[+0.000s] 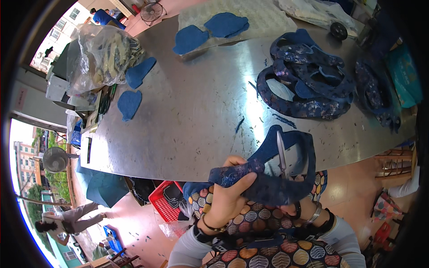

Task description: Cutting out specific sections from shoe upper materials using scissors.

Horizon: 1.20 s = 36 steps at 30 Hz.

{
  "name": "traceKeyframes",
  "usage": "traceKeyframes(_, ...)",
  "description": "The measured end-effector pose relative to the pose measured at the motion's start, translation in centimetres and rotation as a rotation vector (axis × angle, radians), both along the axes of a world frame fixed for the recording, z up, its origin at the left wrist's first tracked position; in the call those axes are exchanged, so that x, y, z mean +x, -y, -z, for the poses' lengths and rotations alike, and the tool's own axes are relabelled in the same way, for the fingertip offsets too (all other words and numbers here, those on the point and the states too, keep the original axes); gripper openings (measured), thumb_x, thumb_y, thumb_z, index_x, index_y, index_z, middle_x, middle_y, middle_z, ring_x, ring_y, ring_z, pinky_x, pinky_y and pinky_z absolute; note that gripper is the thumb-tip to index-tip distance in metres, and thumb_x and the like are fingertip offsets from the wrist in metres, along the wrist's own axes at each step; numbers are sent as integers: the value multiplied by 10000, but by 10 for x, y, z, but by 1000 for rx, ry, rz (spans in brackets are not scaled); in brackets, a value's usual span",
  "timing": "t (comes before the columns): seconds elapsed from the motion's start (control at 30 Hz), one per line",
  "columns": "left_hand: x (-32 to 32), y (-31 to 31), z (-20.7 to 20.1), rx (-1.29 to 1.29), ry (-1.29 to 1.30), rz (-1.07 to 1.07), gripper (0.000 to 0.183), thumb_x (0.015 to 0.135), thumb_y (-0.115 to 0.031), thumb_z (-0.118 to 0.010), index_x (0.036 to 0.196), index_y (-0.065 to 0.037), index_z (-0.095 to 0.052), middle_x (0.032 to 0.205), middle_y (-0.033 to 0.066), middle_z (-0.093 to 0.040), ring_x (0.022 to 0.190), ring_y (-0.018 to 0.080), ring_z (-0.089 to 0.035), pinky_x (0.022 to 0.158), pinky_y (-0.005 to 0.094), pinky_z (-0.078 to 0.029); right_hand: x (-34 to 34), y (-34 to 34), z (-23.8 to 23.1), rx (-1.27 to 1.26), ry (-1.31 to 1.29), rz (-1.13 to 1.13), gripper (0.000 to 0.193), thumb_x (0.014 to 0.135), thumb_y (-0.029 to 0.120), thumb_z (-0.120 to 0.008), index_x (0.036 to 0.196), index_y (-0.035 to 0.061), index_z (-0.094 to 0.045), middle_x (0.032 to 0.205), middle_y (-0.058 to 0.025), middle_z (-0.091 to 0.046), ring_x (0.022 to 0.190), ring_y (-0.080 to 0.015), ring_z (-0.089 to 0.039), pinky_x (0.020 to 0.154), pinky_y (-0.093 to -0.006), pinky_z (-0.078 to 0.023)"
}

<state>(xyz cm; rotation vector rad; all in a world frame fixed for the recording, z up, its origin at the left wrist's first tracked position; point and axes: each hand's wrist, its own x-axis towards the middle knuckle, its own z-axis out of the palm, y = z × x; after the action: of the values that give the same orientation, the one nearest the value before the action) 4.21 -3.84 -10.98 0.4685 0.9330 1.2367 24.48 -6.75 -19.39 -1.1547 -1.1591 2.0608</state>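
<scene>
My left hand point(231, 196) is closed on a shoe upper point(308, 161), a ring-shaped piece of dark blue patterned fabric with a plain blue tongue, held over the table's near edge. The thumb presses on its left strip, with the fingers behind. A pair of scissors point(280, 149) points up through the opening of the upper, its silver blades close together. My right hand point(292, 209) is below the upper, closed around the scissors' handle end, which is mostly hidden by the fabric. A bangle circles that wrist.
On the metal table point(192, 107) lie a pile of similar uppers point(313, 80), blue fabric pieces point(190, 39), dark scraps point(284, 120) and a clear plastic bag of cut pieces point(105, 58). Below it stands a red basket point(163, 203). Another person point(67, 223) is at the left.
</scene>
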Motion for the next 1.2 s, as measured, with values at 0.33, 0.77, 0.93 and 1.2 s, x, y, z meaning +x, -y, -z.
traceKeyframes(0.33, -30, 28, 23, -241, 107, -270, 450, 778, 75, -571, 1193, -1, -412, 932, 69, -560, 933, 184, -553, 845, 275, -412, 8, -12, -32, 474, 260, -204, 363, 723, 105, -720, 970, 0, -476, 833, -43, -561, 766, -136, -570, 658, -254, -478)
traceKeyframes(0.77, -37, 54, 12, 58, -479, 162, 605, 805, -62, -631, 1302, 7, -293, 929, 64, -594, 768, 111, -547, 716, 235, -415, -14, -2, -49, 214, 160, -458, 391, 742, 255, -734, 917, 30, -467, 674, -33, -581, 609, -147, -597, 569, -252, -445)
traceKeyframes(0.93, -50, 55, 17, 15, -67, 12, 253, 944, -117, -419, 1155, 13, -468, 1072, 94, -574, 805, 72, -563, 687, 200, -450, -11, 0, -43, 214, 119, -481, 364, 770, 231, -688, 959, 27, -453, 725, -36, -567, 645, -132, -572, 600, -246, -434)
traceKeyframes(1.2, -42, 46, 8, 29, -239, 60, 352, 874, 1, -528, 1212, 19, -434, 972, 77, -594, 526, 55, -508, 448, 183, -452, -15, -6, -41, 640, -35, -521, 378, 776, 165, -615, 1081, 27, -439, 878, -69, -524, 741, -122, -492, 672, -248, -405)
